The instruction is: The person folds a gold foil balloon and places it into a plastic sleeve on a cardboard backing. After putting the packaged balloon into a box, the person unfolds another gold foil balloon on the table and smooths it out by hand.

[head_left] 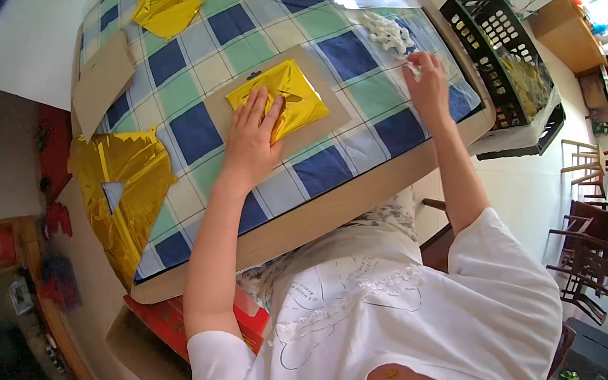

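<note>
My left hand (253, 137) lies with its fingers spread on a folded gold foil piece (302, 99). The foil rests on a flat brown cardboard sheet (336, 110), which lies on the checked cloth (231, 26) of the table. Over the right side of the cloth, my right hand (428, 83) has its thumb and fingers pinched together beside a bunch of white string-like material (385, 32). A small whitish bit shows at its fingertips, too small to name. Clear plastic lies under and around the white bunch.
Gold foil sheets lie at the left edge (129, 189) and far side (164, 9). Another cardboard piece (105, 81) is at the left. A black plastic crate (488, 53) stands right of the table. A red box (247, 315) sits below the near edge. Chairs (592, 246) stand far right.
</note>
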### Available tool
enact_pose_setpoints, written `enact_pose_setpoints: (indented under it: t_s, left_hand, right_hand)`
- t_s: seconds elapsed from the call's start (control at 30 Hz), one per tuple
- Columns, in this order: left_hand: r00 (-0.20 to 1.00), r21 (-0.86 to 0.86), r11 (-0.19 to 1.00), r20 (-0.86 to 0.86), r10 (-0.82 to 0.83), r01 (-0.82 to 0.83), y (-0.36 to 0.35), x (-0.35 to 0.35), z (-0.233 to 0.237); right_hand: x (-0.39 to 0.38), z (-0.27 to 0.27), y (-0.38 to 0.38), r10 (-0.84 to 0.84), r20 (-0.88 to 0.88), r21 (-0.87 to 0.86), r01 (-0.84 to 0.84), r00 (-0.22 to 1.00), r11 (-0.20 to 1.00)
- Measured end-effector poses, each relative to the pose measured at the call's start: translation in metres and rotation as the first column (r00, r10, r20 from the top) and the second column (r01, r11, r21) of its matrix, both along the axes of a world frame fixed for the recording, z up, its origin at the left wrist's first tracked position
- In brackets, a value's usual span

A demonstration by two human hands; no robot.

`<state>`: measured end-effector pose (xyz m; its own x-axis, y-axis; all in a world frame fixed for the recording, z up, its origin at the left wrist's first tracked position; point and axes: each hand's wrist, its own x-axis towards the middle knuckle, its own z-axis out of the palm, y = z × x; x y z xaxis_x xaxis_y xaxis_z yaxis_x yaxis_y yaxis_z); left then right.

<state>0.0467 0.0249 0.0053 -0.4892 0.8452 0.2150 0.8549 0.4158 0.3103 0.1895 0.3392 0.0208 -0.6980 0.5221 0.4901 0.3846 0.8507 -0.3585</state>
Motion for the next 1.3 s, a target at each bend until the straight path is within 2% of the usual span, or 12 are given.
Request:
enact_pose_setpoints:
  t_s: [0.1, 0.23, 0.5, 0.67, 0.8, 0.87, 0.9, 0.97, 1.07, 1.17, 1.2, 1.3]
  left_hand:
    - [1.000, -0.009, 1.000, 0.012, -0.006, 0.006, -0.001, 0.000, 0.002]
    - [1.000, -0.002, 1.000, -0.015, -0.006, 0.006, -0.001, -0.002, -0.001]
    - [1.000, -0.027, 1.000, 0.024, 0.002, -0.001, 0.001, 0.002, 0.005]
    - [0.999, -0.009, 1.000, 0.050, -0.005, 0.006, 0.001, 0.000, 0.003]
    - [0.997, -0.026, 1.000, 0.071, 0.002, 0.000, -0.001, 0.001, 0.008]
    - [0.995, -0.029, 1.000, 0.097, 0.003, 0.000, 0.000, 0.001, 0.008]
    - [0.994, -0.029, 1.000, 0.113, 0.001, 0.002, 0.000, -0.001, 0.007]
    - [0.992, -0.032, 0.999, 0.126, -0.003, 0.007, 0.000, -0.002, 0.006]
    - [0.993, -0.037, 0.999, 0.118, -0.016, 0.020, 0.000, -0.002, 0.008]
    - [0.993, -0.018, 0.999, 0.109, -0.036, 0.038, 0.002, -0.003, 0.010]
    - [0.994, -0.006, 0.999, 0.103, -0.044, 0.045, 0.002, -0.003, 0.010]
    - [0.993, 0.017, 0.999, 0.109, -0.041, 0.039, 0.000, -0.002, 0.010]
  right_hand:
    - [0.011, -0.005, 0.021, -0.059, 0.112, -0.075, 0.067, 0.992, 0.995]
    - [0.012, 0.003, 0.051, -0.193, -0.005, -0.130, 0.190, 0.981, 0.973]
    - [-0.007, 0.006, 0.042, -0.157, -0.072, -0.155, 0.145, 0.985, 0.977]
    - [-0.003, -0.007, 0.062, -0.176, 0.201, -0.212, 0.218, 0.964, 0.953]
    - [-0.004, 0.020, 0.035, -0.168, -0.112, -0.203, 0.143, 0.980, 0.969]
    - [-0.016, 0.025, 0.005, -0.016, -0.118, -0.441, -0.038, 0.993, 0.897]
    - [-0.024, 0.026, -0.015, 0.044, -0.008, -0.434, -0.043, 0.999, 0.900]
    - [-0.044, 0.011, -0.049, 0.258, -0.068, -0.526, -0.255, 0.964, 0.812]
    - [-0.071, -0.016, -0.084, 0.433, -0.115, -0.399, -0.441, 0.894, 0.804]
    - [-0.072, -0.010, -0.100, 0.583, -0.134, -0.442, -0.574, 0.802, 0.689]
    - [-0.064, 0.003, -0.100, 0.523, -0.059, -0.537, -0.469, 0.850, 0.702]
    - [-0.032, 0.001, -0.096, 0.563, -0.002, -0.427, -0.510, 0.827, 0.747]
